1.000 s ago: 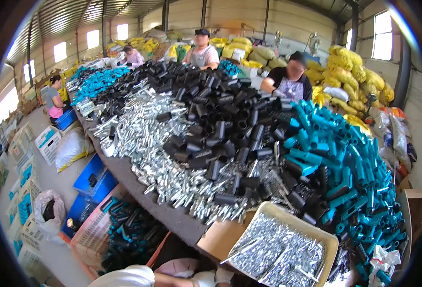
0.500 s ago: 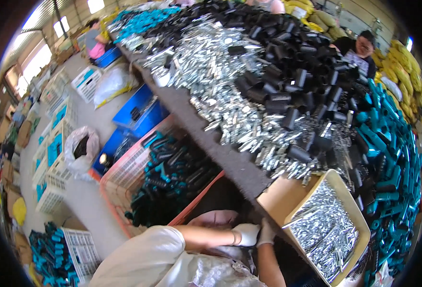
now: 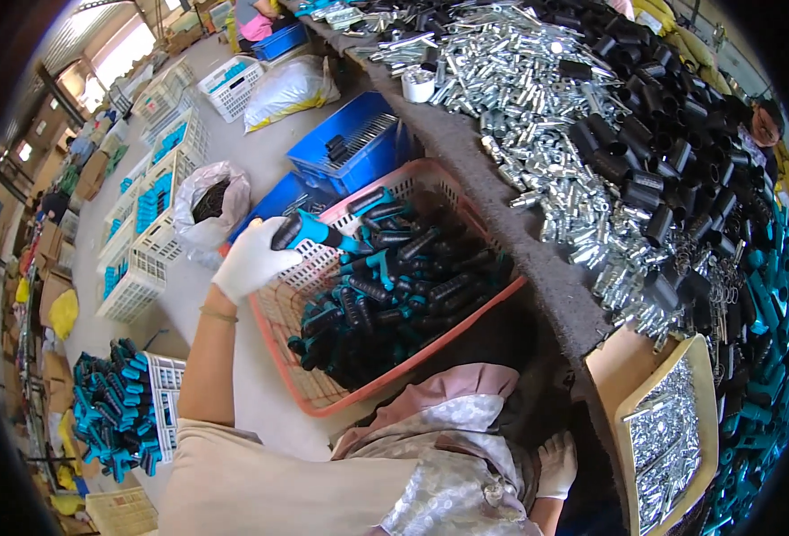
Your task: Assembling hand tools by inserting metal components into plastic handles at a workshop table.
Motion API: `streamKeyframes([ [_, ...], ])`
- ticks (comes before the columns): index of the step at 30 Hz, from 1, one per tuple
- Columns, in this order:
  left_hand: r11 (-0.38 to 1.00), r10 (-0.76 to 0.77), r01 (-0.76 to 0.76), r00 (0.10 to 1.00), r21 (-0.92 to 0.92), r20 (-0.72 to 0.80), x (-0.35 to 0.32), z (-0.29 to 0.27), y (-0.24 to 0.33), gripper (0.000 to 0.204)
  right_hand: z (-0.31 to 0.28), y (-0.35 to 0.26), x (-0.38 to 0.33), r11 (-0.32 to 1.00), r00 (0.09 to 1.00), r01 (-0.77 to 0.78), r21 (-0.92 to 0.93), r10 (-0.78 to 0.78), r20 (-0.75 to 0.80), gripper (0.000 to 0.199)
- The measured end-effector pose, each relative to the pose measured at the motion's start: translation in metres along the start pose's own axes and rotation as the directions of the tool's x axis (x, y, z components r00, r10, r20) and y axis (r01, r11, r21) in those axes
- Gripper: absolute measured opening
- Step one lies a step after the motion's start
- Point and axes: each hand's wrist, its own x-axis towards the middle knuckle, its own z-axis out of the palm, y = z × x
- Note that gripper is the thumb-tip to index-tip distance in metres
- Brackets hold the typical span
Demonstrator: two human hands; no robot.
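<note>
Holding a black-and-teal handle [image 3: 310,232] in a closed grip, gloved left hand [image 3: 251,259] raised over the near rim of the red basket [image 3: 323,397], itself heaped with more such handles beside the counter [image 3: 537,268]. Resting low by the lap, gloved right hand [image 3: 555,464], seemingly loosely curled and empty, though partly hidden by cloth, just left of the cardboard box [image 3: 631,393] of silver metal parts.

Right hand [image 3: 555,464] partly behind patterned cloth [image 3: 448,447]
</note>
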Motion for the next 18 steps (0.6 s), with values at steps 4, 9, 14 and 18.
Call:
streamKeyframes([
  [4,0.864,-0.264,0.242,0.964,0.441,-0.012,-0.009,0.050,-0.042,0.050,0.003,-0.002,0.000,1.000,1.000,-0.022,-0.018,0.022,0.020,0.050],
  [9,0.763,-0.439,0.369,0.899,0.530,0.006,-0.036,0.088,-0.094,0.047,0.026,-0.004,-0.008,1.000,0.999,0.006,-0.018,-0.007,-0.048,0.046],
  [14,0.598,-0.476,0.165,0.860,0.785,0.182,-0.064,0.126,-0.140,0.037,0.007,-0.003,-0.002,0.999,0.999,-0.035,-0.027,0.034,-0.016,0.049],
  [18,0.671,-0.526,-0.046,0.674,0.740,0.519,-0.066,0.160,-0.143,0.034,0.007,0.000,-0.010,0.997,0.996,-0.007,-0.080,0.000,-0.087,0.049],
])
